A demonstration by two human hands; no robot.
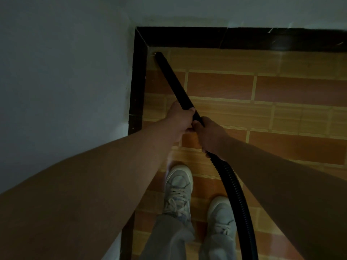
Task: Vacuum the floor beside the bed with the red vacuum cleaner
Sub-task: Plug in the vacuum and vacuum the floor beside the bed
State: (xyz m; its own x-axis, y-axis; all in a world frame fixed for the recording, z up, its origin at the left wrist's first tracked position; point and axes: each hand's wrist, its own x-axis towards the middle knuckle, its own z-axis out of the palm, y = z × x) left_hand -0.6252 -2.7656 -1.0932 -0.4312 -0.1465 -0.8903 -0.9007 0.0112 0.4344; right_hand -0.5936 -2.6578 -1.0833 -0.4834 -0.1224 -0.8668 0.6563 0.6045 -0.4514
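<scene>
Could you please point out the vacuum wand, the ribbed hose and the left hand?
vacuum wand (174, 81), head view, middle of the straight black tube.
ribbed hose (231, 184), head view, midway along its corrugated length.
left hand (178, 121), head view, back of the hand.

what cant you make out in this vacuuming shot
Head view:
- the vacuum's red body: out of frame; the hose leaves at the bottom edge.
- the bed: out of frame.
- tip of the tube: too dark against the black skirting to tell floor contact.
- tube-hose joint: covered by the right hand.
</scene>
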